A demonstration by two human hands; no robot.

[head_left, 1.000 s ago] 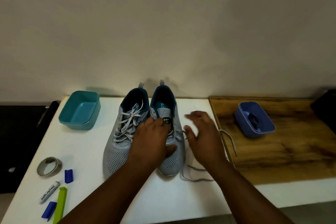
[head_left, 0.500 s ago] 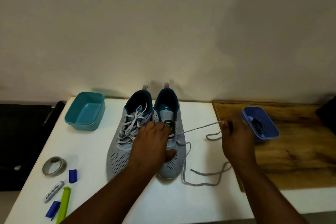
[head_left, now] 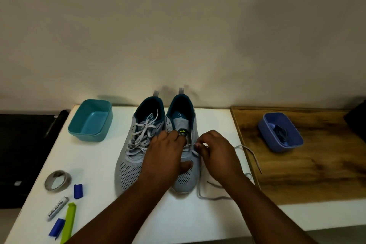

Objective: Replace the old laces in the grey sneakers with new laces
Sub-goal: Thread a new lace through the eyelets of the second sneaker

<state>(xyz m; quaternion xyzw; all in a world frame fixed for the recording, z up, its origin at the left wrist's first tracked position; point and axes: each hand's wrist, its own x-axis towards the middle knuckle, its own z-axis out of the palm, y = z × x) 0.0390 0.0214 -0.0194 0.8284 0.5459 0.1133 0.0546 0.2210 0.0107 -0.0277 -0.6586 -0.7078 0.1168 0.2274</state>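
1. A plain beige wall [head_left: 178,25] fills the upper half, from 9 through 12 to 3 o'clock.
2. A white table [head_left: 95,164] spreads across 6 o'clock.
3. A brown wooden surface [head_left: 316,174] adjoins it at 3 o'clock.
4. Dark furniture [head_left: 25,154] sits at 9 o'clock.

Your two grey sneakers stand side by side on the white table, toes toward you, teal-lined openings facing the wall. The left sneaker [head_left: 138,150] is fully laced and tied. The right sneaker [head_left: 184,123] is partly unlaced; its loose grey lace [head_left: 250,152] trails over the table onto the wooden board.
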